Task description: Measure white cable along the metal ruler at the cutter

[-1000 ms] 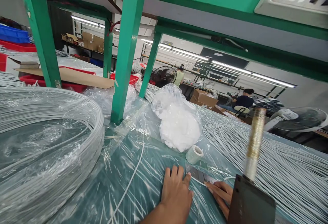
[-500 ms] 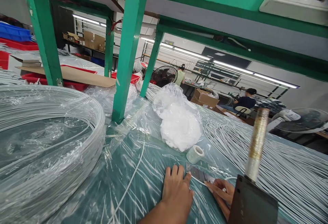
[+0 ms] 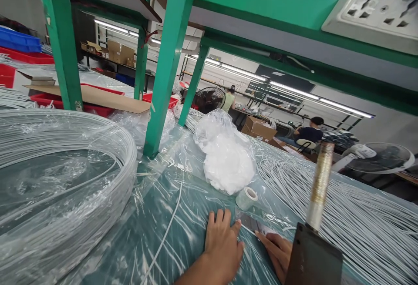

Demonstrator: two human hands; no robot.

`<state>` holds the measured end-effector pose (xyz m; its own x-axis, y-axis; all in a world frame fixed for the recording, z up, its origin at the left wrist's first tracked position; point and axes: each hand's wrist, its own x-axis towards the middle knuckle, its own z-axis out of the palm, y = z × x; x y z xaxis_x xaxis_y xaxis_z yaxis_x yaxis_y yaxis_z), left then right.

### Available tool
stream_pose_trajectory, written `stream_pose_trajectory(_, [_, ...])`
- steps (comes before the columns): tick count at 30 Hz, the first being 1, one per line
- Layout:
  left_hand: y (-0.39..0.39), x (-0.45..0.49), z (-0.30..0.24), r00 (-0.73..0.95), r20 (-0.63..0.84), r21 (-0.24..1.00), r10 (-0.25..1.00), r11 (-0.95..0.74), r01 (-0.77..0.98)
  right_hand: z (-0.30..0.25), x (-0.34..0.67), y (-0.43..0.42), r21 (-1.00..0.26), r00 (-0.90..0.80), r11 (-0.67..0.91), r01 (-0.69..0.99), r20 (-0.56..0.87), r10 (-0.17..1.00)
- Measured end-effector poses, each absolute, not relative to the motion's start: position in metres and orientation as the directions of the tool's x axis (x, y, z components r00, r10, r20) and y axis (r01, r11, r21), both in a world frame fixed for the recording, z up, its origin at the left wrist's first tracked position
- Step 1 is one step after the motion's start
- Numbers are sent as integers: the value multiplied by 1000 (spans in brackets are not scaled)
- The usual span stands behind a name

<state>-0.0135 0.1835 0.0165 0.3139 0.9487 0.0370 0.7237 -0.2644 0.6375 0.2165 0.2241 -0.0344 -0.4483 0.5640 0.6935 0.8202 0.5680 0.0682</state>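
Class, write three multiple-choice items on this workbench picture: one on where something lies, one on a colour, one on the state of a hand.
1. Where does the small tape roll lie?
A. just in front of the bag of white stuff
B. on the big wire coil
C. on the cardboard

2. What colour are the bench posts?
A. red
B. green
C. blue

3. How is the left hand?
A. clenched in a fist
B. raised in the air
C. flat, palm down on the plastic sheet

Answers: 1 A, the roll sits at the bag's near edge. 2 B, the posts are painted green. 3 C, its fingers are spread on the sheet.
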Motion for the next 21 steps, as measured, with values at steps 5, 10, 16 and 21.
stream_pose_trajectory(5, [186,-14,15,318,28,639,948,-262,723,-17,214,219,269,-668,655,706,559,491])
stream_pose_trajectory(10, [187,-15,16,338,13,624,941,-272,733,-24,216,216,143,-596,620,771,504,625])
stream_pose_trajectory(16, [188,-16,20,345,-9,626,938,-264,734,-34,203,210,-46,-386,528,848,629,675])
stream_pose_trajectory(21, [189,-16,18,351,0,629,936,-273,728,-37,205,211,-113,-360,540,834,630,688])
